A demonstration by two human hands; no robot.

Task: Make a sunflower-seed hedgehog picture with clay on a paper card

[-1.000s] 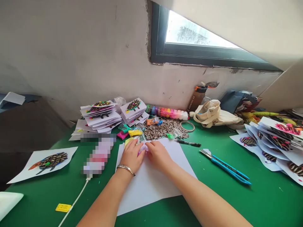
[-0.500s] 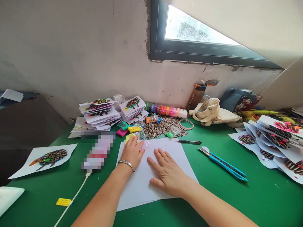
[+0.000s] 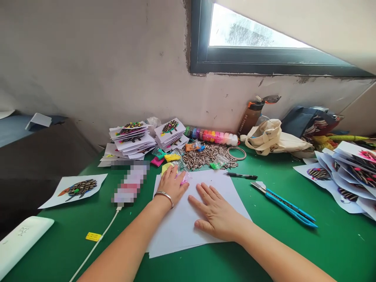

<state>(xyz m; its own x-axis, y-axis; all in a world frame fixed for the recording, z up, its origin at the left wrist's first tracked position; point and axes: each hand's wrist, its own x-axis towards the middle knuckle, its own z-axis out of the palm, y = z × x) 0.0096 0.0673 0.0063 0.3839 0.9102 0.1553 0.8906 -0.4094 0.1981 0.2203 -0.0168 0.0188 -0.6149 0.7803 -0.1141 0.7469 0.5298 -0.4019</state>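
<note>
White paper sheets (image 3: 176, 231) lie stacked on the green table (image 3: 282, 250). My left hand (image 3: 172, 184), with a silver bangle at the wrist, rests on their upper left part, fingers apart, beside small bags of yellow clay (image 3: 172, 157) and pink clay (image 3: 185, 178). Flat on the middle of the paper is my right hand (image 3: 213, 211), its fingers spread and holding nothing. Striped sunflower seeds (image 3: 196, 156) are heaped behind the paper. To the right lie a black pen (image 3: 242, 176) and a blue craft knife (image 3: 289, 205).
Stacked seed pictures (image 3: 132, 141) stand at the back left, more (image 3: 352, 176) at the right. A tape ring (image 3: 236, 153), clay tubs (image 3: 211, 136), a bottle (image 3: 249, 117) and a cloth bag (image 3: 273, 139) line the back. A cable (image 3: 98, 243) runs at the left.
The view has shifted slightly left, so the things on the table appear further right. Both hands stay on the paper in nearly the same pose.
</note>
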